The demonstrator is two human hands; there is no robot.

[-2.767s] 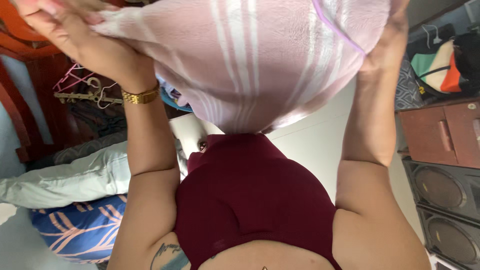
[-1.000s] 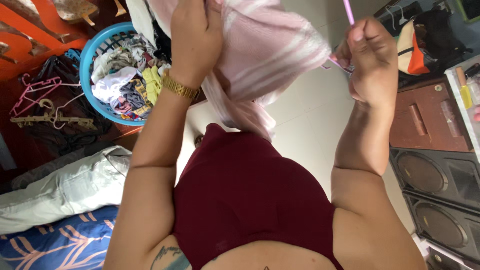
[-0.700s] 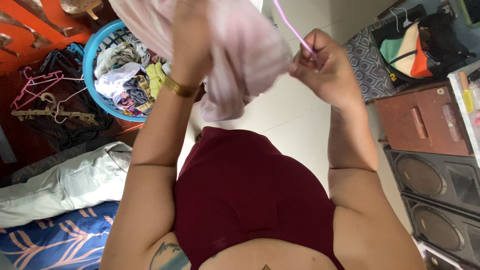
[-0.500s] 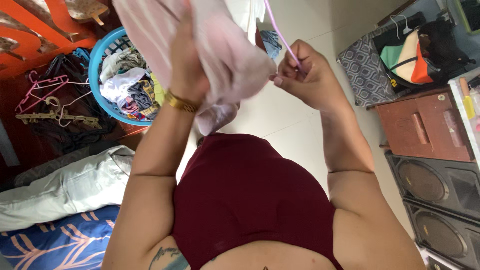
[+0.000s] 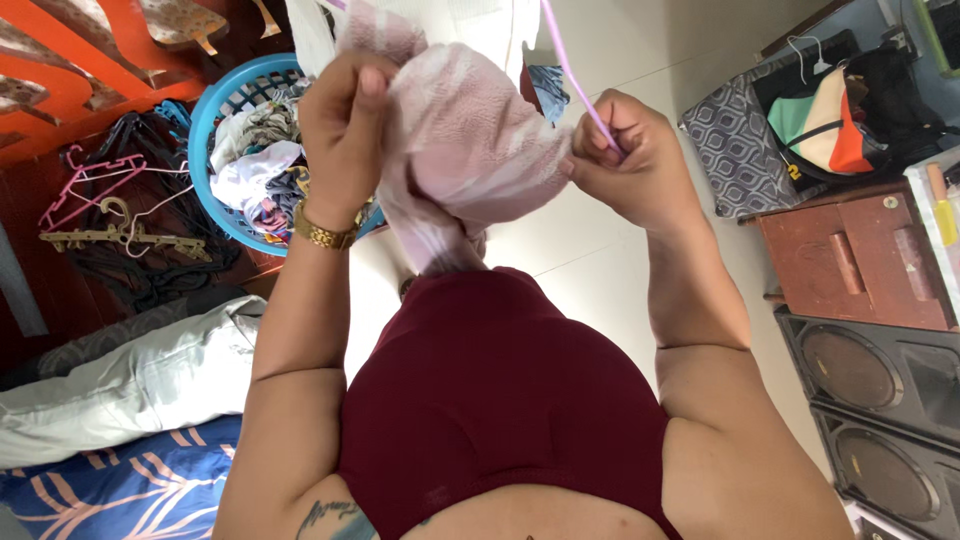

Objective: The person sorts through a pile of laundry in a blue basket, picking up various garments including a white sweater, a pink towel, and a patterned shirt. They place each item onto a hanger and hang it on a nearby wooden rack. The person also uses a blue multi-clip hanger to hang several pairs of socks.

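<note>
My left hand (image 5: pixel 345 130) grips a bunched pink and white striped garment (image 5: pixel 460 150) held up in front of my chest. A gold bracelet (image 5: pixel 322 235) sits on that wrist. My right hand (image 5: pixel 630 160) pinches a thin purple plastic hanger (image 5: pixel 572 70) that runs up and out of view, and its fingers also touch the garment's edge. Both hands are close together, with the cloth hanging down between them.
A blue laundry basket (image 5: pixel 215 110) full of clothes stands at the left on the floor. Loose hangers (image 5: pixel 110 210) lie beside it. A white pillow (image 5: pixel 140 380) and blue patterned bedding (image 5: pixel 110 485) lie lower left. A brown wooden box (image 5: pixel 860 265) and black speakers (image 5: pixel 880 380) stand at right.
The garment, first spread wide overhead, is now bunched. My right hand with the purple hanger has moved left, close to my left hand and the cloth.
</note>
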